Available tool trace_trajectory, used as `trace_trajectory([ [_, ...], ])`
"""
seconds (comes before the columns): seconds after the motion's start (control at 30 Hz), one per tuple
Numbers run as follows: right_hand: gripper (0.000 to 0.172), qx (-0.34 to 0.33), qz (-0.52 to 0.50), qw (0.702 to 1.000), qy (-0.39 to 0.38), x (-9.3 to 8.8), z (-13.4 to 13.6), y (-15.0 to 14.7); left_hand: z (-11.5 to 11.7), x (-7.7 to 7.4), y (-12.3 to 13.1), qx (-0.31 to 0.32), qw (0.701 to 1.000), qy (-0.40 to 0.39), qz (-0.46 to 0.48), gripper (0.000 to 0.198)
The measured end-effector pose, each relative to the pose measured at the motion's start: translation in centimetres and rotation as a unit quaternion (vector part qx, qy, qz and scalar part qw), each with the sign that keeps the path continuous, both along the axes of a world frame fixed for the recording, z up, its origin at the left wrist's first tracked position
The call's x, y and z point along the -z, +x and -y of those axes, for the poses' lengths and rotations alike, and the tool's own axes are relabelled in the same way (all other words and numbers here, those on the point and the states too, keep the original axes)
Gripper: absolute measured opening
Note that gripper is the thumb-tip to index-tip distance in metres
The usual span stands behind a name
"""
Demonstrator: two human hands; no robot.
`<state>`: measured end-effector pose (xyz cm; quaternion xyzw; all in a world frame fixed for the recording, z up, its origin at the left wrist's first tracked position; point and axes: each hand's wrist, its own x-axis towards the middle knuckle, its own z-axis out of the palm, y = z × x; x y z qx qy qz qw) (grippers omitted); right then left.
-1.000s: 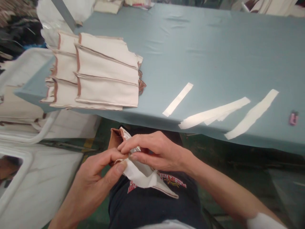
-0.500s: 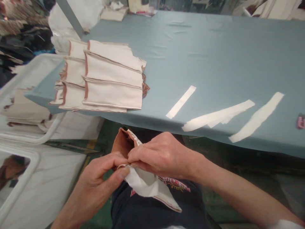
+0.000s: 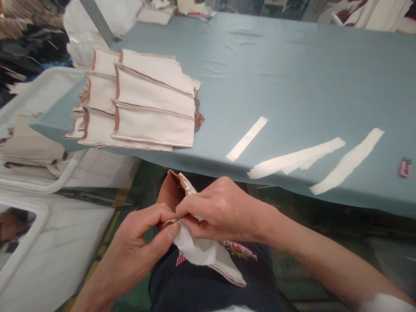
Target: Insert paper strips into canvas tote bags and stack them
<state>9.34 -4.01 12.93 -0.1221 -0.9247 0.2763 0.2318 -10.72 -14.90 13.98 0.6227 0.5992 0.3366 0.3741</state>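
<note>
Left hand and right hand each hold the cloth in a closed pinch. The cloth is creased: off-white below, brown above, its lower end tapering, brown-edged.

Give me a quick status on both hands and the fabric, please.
Left hand and right hand pinching cream-and-brown fabric piece. Piece held before the body, off the blue table. Nothing seen blocking either hand.

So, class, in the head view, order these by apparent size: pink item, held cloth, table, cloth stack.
Largest to smallest:
1. table
2. cloth stack
3. held cloth, partly hidden
4. pink item
</note>
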Motion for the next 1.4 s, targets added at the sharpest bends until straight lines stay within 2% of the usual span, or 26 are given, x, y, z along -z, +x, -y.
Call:
trace_trajectory([
  [0.13,0.012,-0.037,-0.013,0.984,-0.177,-0.2,-1.2,-0.1,-0.2,0.3,0.3,-0.022,1.0,-0.017,0.014,0.031],
  [0.2,0.01,-0.046,0.003,0.976,-0.212,-0.4,-1.7,-0.3,-0.4,0.5,0.3,-0.035,0.999,-0.023,0.024,0.032],
  [0.27,0.011,-0.046,0.021,0.979,-0.197,-0.6,-2.0,-0.5,-0.6,0.7,0.4,-0.052,0.998,-0.026,0.028,0.034],
  [0.37,0.012,-0.03,0.045,0.99,-0.132,-0.9,-2.1,-0.7,-1.0,0.9,0.6,-0.07,0.997,-0.031,0.018,0.032],
  [0.53,0.014,-0.016,0.077,0.995,-0.059,-0.9,-1.9,-0.2,-1.4,1.0,1.5,-0.076,0.996,-0.034,-0.017,0.029],
  [0.7,0.015,-0.022,0.095,0.988,-0.118,-0.3,-1.8,0.5,-1.9,1.9,2.1,-0.095,0.995,-0.026,-0.03,0.029],
  [0.87,0.02,0.062,0.06,0.983,-0.164,0.3,-0.9,0.4,-2.4,2.8,2.7,-0.124,0.991,0.006,-0.05,0.03],
  [0.97,0.022,0.083,0.047,0.981,-0.168,0.6,-0.7,0.4,-2.6,3.0,3.0,-0.134,0.989,0.022,-0.055,0.03],
  [1.1,0.028,0.066,0.062,0.982,-0.168,0.9,-1.4,0.5,-2.6,2.2,2.1,-0.07,0.997,0.004,-0.036,0.028],
  [1.23,0.04,0.018,0.049,0.997,-0.062,0.4,-2.1,0.4,-2.1,0.9,-0.2,0.041,0.999,-0.029,0.006,0.028],
  [1.3,0.038,-0.004,0.021,0.999,-0.044,0.0,-2.2,0.1,-1.7,0.6,-1.1,0.08,0.995,-0.043,0.039,0.034],
  [1.4,0.026,-0.026,0.03,0.998,-0.058,-0.6,-2.0,-0.6,-1.3,0.7,-1.7,0.101,0.99,-0.066,0.071,0.047],
])
